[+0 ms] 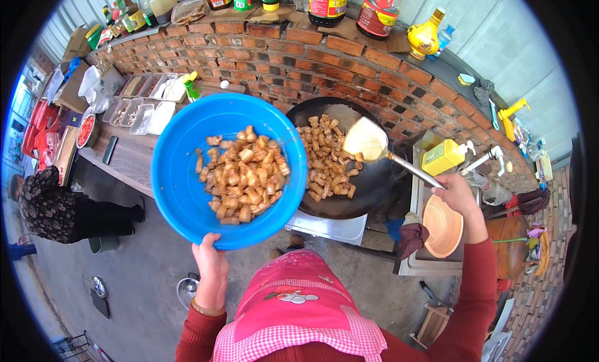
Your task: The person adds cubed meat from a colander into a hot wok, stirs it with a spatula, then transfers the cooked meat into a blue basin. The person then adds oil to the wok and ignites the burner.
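Observation:
My left hand (209, 261) grips the near rim of a blue plastic basin (180, 142), its thumb over the edge. Browned cubes of meat (245, 170), likely pork belly, are heaped in the basin. Its right side overlaps the left edge of a black wok (374, 189). More browned meat cubes (325, 151) lie in the wok. In my right hand (454, 193) is the handle of a metal wok spatula (367, 139). The spatula's broad blade is over the wok, with a cube at its lower edge.
A sink (414, 263) with a peach plastic basket (442, 226) stands at the right, beside a yellow pump bottle (442, 157). A brick ledge behind holds sauce bottles (327, 6). Plastic containers (142, 118) and a phone (110, 150) are on the wooden table (131, 160). Another person (61, 207) stands far left.

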Demonstrator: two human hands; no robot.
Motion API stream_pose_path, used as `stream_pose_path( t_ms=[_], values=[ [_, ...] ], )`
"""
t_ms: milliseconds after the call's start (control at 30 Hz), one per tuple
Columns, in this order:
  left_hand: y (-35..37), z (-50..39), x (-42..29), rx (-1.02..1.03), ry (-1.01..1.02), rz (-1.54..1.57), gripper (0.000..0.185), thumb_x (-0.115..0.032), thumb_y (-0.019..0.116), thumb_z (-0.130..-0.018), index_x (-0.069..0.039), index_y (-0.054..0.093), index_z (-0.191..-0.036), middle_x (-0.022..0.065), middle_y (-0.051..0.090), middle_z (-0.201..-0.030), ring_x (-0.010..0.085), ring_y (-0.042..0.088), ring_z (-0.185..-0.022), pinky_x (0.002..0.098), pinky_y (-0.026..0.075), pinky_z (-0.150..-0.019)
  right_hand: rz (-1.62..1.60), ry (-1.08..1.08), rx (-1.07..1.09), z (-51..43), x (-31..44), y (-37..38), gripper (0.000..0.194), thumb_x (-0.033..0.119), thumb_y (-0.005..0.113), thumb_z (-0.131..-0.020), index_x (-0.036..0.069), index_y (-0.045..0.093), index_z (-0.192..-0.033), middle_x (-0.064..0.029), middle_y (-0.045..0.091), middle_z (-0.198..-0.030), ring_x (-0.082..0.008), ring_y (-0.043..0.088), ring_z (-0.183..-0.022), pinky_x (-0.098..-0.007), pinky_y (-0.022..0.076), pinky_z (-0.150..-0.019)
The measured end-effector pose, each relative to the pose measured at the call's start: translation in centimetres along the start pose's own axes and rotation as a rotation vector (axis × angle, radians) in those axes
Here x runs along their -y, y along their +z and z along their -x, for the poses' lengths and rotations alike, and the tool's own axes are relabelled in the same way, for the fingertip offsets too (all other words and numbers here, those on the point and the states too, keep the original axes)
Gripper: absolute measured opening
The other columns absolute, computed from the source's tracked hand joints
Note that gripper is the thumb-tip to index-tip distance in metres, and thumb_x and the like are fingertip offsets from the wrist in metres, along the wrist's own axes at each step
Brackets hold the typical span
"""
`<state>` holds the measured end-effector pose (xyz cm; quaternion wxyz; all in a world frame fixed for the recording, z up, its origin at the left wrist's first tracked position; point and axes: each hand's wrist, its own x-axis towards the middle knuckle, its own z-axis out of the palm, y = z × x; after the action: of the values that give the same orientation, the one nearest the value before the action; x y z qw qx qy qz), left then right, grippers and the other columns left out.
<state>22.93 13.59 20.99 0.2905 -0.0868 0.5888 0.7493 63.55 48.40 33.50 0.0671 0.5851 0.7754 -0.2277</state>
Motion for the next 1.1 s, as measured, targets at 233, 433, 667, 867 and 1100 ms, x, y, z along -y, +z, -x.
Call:
stream_pose_path(
  t_ms=[233,433,667,867,1100],
  values=[
    [-6.3,2.4,1.0,-0.133,0.114,0.053,0.038,0.003,0.056,-0.074,-0.001,0.053,-0.112,0.0057,0.061,-0.096,0.0177,0.061,-0.077,0.0285,0.05,-0.061,0.503,0.064,0.235,-5.5,-3.3,4.3,0.027,0.021,0.076,-0.074,0.009,0.074,-0.098,-0.0122,0.072,-0.088,-0.0302,0.069,-0.089,-0.0393,0.0529,-0.083],
    [-6.2,5.2,1.6,-0.225,0.018,0.005,0.039,0.004,0.053,-0.075,0.0,0.051,-0.114,0.0081,0.06,-0.1,0.0201,0.062,-0.083,0.0326,0.053,-0.066,-0.36,0.12,0.49,-11.9,-1.7,18.8,0.011,0.019,0.071,-0.085,0.008,0.071,-0.088,0.0003,0.054,-0.056,-0.0111,0.049,-0.042,-0.0281,0.0373,-0.04],
    [-2.2,7.2,2.5,-0.251,0.124,0.039,0.029,0.004,0.05,-0.078,0.003,0.05,-0.107,0.0083,0.059,-0.089,0.0206,0.06,-0.069,0.0319,0.049,-0.055,-0.246,-0.072,0.105,-10.3,-1.9,21.9,0.032,0.024,0.071,-0.084,0.016,0.07,-0.115,-0.0117,0.071,-0.093,-0.029,0.068,-0.085,-0.0376,0.0511,-0.079],
    [1.3,6.0,3.6,-0.197,0.089,-0.023,0.021,0.003,0.055,-0.077,-0.003,0.055,-0.097,0.0014,0.057,-0.08,0.0136,0.054,-0.06,0.0268,0.039,-0.048,-0.302,-0.134,0.104,-7.8,-3.3,13.7,0.033,0.022,0.071,-0.083,0.013,0.069,-0.115,-0.0121,0.071,-0.09,-0.0262,0.069,-0.083,-0.0351,0.0509,-0.078],
    [5.7,5.1,4.8,-0.098,0.063,-0.096,0.016,0.002,0.057,-0.078,-0.003,0.057,-0.093,0.0016,0.059,-0.08,0.0125,0.056,-0.061,0.0262,0.044,-0.051,-0.216,-0.291,-0.089,-1.1,1.0,3.0,0.033,0.015,0.071,-0.082,0.008,0.068,-0.115,-0.0141,0.071,-0.092,-0.0312,0.069,-0.084,-0.0369,0.052,-0.076]
  ],
)
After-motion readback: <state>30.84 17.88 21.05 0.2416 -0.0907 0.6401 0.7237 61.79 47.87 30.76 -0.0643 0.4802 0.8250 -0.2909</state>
